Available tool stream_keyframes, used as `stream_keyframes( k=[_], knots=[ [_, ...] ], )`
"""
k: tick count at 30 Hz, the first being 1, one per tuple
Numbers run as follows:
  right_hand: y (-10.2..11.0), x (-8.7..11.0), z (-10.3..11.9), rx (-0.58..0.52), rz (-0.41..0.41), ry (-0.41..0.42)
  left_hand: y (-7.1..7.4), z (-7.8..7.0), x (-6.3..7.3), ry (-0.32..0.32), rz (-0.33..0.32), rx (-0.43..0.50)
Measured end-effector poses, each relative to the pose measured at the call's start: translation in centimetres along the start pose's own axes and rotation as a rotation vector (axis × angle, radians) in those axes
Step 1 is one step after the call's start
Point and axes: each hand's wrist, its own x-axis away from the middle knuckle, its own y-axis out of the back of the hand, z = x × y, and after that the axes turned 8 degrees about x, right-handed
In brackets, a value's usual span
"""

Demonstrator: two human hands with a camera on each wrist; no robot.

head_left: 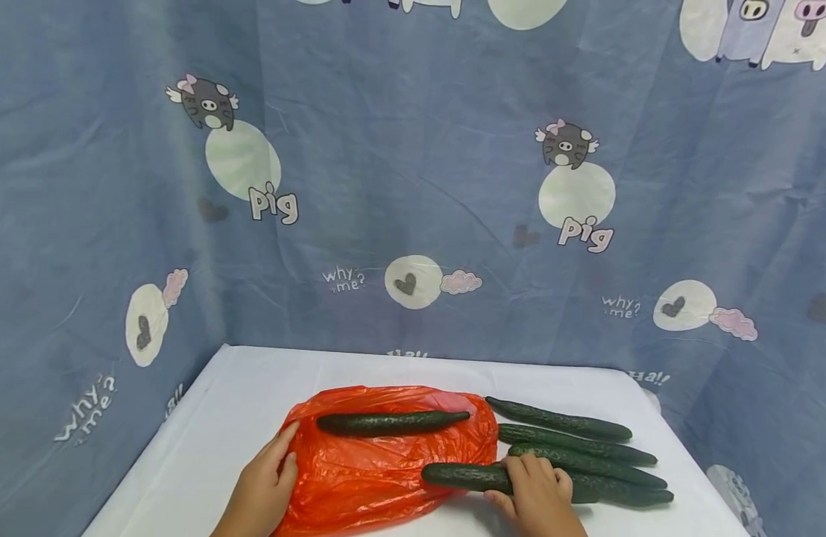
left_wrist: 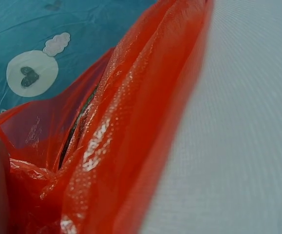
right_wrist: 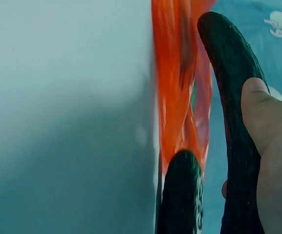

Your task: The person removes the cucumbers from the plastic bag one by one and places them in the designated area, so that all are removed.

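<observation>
A red plastic bag point(head_left: 359, 477) lies spread on the white table. My left hand point(head_left: 268, 477) grips its left edge, and in the left wrist view the red film point(left_wrist: 131, 117) rises in folds beside a finger. One dark green cucumber point(head_left: 393, 424) lies at the bag's far side, within the red film. My right hand point(head_left: 540, 492) holds another cucumber point(head_left: 460, 476), its left end over the bag's right part. In the right wrist view the thumb lies along this held cucumber point(right_wrist: 233, 107), with another cucumber point(right_wrist: 182, 195) lower beside it.
Several more cucumbers point(head_left: 560, 420) lie side by side to the right of the bag, the nearest point(head_left: 631, 492) partly behind my right hand. The white table point(head_left: 178, 462) ends at a blue printed cloth point(head_left: 413, 186) that hangs behind and at both sides.
</observation>
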Motion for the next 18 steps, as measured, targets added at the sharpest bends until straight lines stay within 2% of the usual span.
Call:
stream_keyframes(
  k=[6,13,18],
  knots=[
    [0.1,0.0,-1.7,-0.010,0.026,-0.034,0.0,-0.1,0.2,-0.030,-0.012,-0.002],
    [0.4,0.3,-3.7,-0.042,0.088,-0.096,0.0,0.0,0.1,-0.012,-0.005,-0.003],
    [0.2,0.5,-5.3,-0.044,0.100,-0.103,0.1,-0.1,0.0,0.006,0.002,0.003]
  ],
)
